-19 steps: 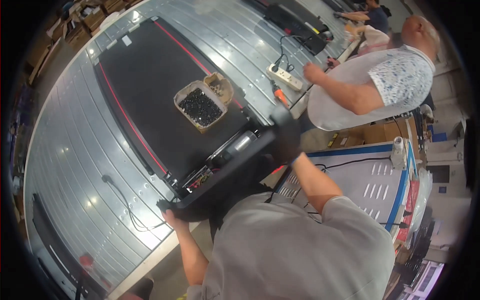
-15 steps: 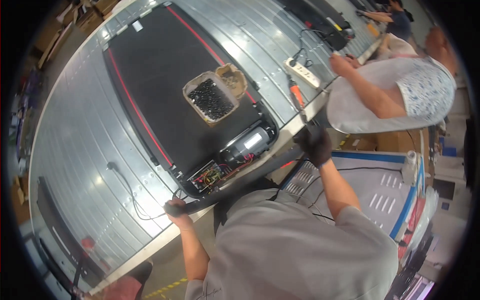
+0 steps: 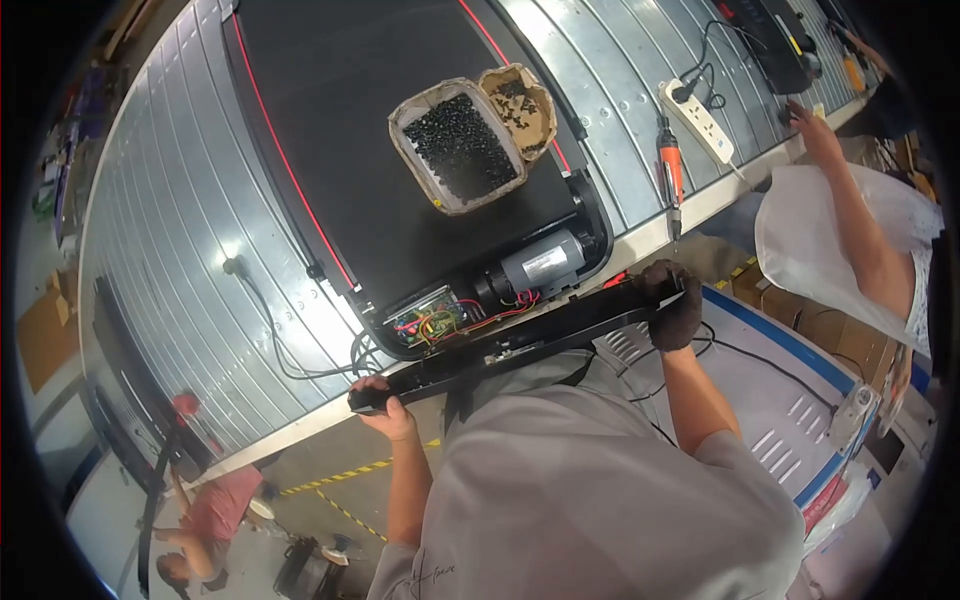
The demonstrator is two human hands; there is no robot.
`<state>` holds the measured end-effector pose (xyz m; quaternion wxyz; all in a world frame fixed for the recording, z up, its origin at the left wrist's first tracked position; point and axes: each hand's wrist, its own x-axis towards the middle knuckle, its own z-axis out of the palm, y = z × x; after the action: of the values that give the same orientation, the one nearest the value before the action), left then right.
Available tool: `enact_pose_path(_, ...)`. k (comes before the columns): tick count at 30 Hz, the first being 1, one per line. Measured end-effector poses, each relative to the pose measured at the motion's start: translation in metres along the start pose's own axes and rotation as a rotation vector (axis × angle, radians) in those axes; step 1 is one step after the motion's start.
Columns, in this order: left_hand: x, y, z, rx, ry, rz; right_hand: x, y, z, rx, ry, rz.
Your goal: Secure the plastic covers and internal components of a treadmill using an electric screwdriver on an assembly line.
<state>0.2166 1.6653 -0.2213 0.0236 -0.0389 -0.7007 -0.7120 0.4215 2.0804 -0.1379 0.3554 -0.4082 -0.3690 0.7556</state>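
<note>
A long black plastic cover [image 3: 520, 340] spans the space in front of my body, its ribbed inner side partly showing. My left hand [image 3: 385, 405], fingers wrapped round it, grips the left end. At the raised right end my right hand [image 3: 675, 308], in a dark glove, is closed on the cover. Just beyond it lies a treadmill deck [image 3: 340, 130] with red side lines. Its near end is uncovered, showing a motor [image 3: 540, 265] and a circuit board [image 3: 428, 318] with coloured wires. The cover is apart from my body and close to the bench edge.
A box of black screws [image 3: 460, 145] and a smaller cardboard tray [image 3: 522, 110] sit on the deck. An orange electric screwdriver [image 3: 670, 170] and a white power strip [image 3: 700, 122] lie to the right. A co-worker's arm [image 3: 860, 215] reaches in there. A black cable [image 3: 255, 300] lies left.
The cover has turned, showing more of its inner side, with my hands still on both ends. My view has shifted, and the co-worker at right has moved an arm toward the far bench.
</note>
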Motion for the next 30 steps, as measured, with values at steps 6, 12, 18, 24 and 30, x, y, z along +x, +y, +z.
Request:
enact_pose_path(6, -0.002, -0.016, -0.006, 0.003, 0.039, -0.034, 0.005, -0.005, 0.028, 0.015, -0.108, 0.01)
enact_pose_path(12, 0.003, -0.014, -0.007, 0.061, 0.115, -0.003, 0.017, 0.01, 0.026, -0.118, -0.115, 0.004)
enact_pose_path(18, 0.006, -0.01, 0.005, 0.097, 0.127, -0.007, 0.031, 0.016, 0.025, -0.313, -0.13, -0.045)
enact_pose_path(24, 0.014, -0.013, 0.002, 0.179, 0.1, 0.008, 0.037, 0.02, 0.033, -0.51, -0.005, -0.141)
enact_pose_path(30, 0.075, -0.007, 0.045, 0.569, 0.084, -0.166, 0.079, 0.035, 0.059, -1.501, -0.056, -0.706)
